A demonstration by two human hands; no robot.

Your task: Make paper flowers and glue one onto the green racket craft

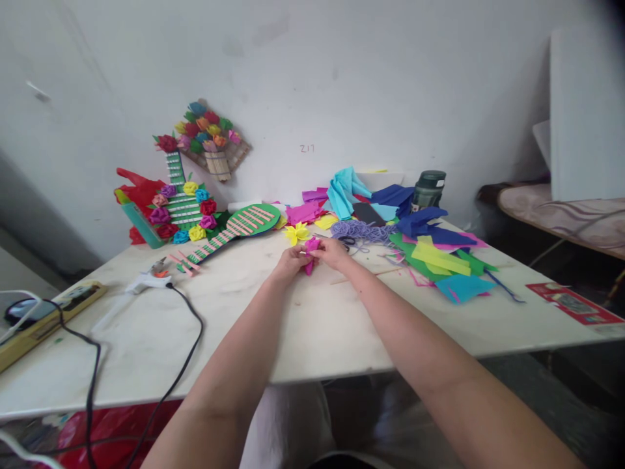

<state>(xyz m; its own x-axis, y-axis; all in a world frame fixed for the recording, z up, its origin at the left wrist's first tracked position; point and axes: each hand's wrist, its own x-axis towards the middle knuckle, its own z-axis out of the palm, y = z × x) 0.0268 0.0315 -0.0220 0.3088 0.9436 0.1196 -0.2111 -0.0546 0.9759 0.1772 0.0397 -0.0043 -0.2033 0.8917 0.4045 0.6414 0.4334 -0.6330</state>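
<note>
Between my two hands is a small piece of magenta crepe paper, bunched and folded. My left hand pinches it from the left, and my right hand grips its upper right side. Fingers hide part of its shape. A yellow paper flower lies just beyond my left hand. Behind my right hand are dark-handled scissors, partly covered, and a heap of lavender yarn. A thin wooden stick lies to the right of my hands.
A white glue gun with a black cord lies left, near a yellow power strip. Behind it lies a green guitar-shaped craft; another, flower-trimmed guitar craft leans on the wall. Coloured paper sheets and a dark bottle are at right.
</note>
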